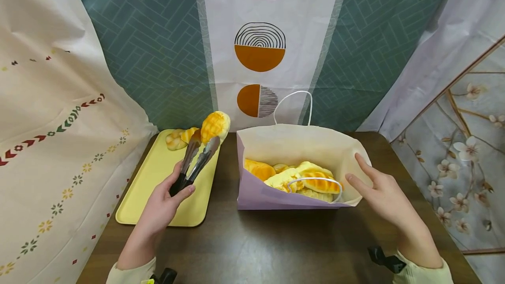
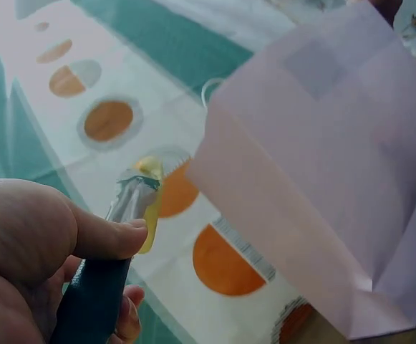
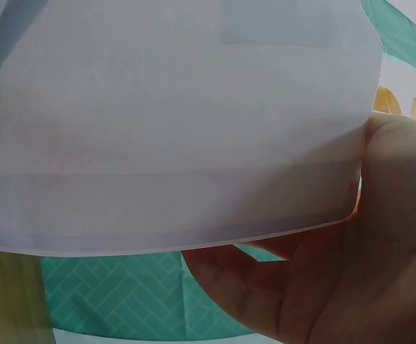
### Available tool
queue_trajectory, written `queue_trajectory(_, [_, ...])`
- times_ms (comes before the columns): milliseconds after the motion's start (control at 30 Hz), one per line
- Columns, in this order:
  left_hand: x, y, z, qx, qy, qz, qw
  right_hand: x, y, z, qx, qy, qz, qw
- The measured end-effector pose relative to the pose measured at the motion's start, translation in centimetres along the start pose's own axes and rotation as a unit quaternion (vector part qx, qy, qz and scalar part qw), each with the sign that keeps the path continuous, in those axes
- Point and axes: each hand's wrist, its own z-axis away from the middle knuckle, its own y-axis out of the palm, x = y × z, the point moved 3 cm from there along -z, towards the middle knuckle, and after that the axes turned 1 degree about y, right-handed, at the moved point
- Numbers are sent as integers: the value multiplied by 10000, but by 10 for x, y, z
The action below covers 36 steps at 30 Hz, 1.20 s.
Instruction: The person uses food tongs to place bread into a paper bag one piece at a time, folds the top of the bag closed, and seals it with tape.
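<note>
My left hand (image 1: 163, 203) grips a pair of tongs (image 1: 203, 157) by the black handle, over the yellow tray (image 1: 144, 183). A golden bun (image 1: 216, 125) with a pale edge sits between the metal tips, above the tray's far right corner. My right hand (image 1: 384, 194) is at the right side of a lilac paper bag (image 1: 276, 200), its thumb and forefinger extended across the rim. The other fingers are partly hidden in the head view. Several breads (image 1: 315, 179) lie inside the wide-mouthed bag. In the right wrist view, the bag's wall (image 3: 157, 129) covers part of the fingers.
Small breads (image 1: 175, 140) remain at the tray's far end. One white bag handle (image 1: 293, 93) stands up at the back; the front handle (image 1: 315, 179) droops over the breads. Dark wooden table (image 1: 268, 240) lies underneath. Patterned cloths (image 1: 158, 47) hang behind and at both sides.
</note>
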Motion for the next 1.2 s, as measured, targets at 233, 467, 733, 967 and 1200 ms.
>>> queue_trajectory(233, [-28, 5, 9, 116, 697, 269, 9971, 0, 0, 0, -1, 21, -14, 10000])
queue_trajectory(467, [-53, 12, 13, 368, 1273, 329, 9906, 0, -1, -1, -8, -8, 14, 10000])
queue_trajectory(733, [-77, 20, 12, 681, 1701, -129, 9830, 2, 0, 0, -2, -4, -4, 10000])
queue_trajectory(967, [-104, 34, 7, 777, 2127, -1549, 9616, 2, 0, 0, 56, 12, -6, 10000])
queue_trajectory(1200, [-135, 50, -2, 923, 2450, -2493, 9323, 3, 0, 0, 48, 13, -40, 10000])
